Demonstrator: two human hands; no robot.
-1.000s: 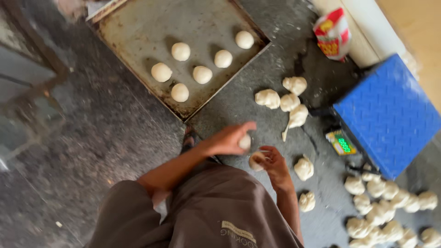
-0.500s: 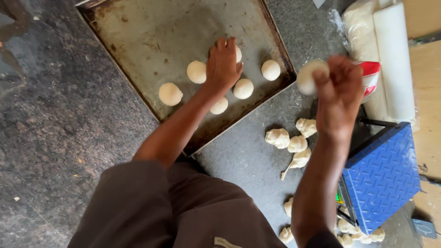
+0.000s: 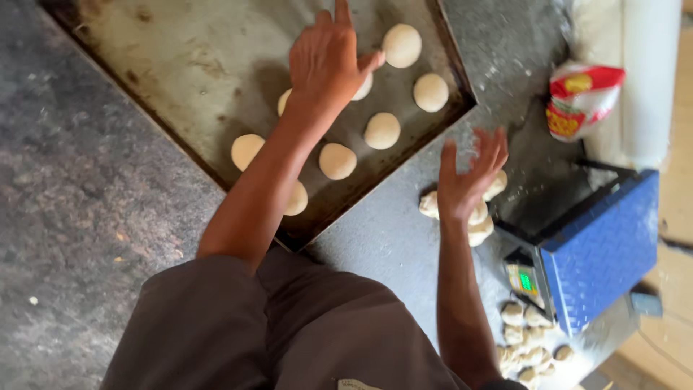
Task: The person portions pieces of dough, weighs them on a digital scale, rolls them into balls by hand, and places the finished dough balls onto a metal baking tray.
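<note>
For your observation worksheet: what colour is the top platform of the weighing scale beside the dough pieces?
Blue, with a textured surface; the scale shows best in the head view, at right.

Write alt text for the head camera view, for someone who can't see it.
Seen from above, a person's left hand rests over round dough balls on a worn metal baking tray, while the open right hand hovers over rough dough pieces on the dark counter. A blue weighing scale sits to the right.

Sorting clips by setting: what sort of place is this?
Probably a bakery work area: round dough balls on a metal baking tray, a blue weighing scale, rough dough pieces beside it.
</note>
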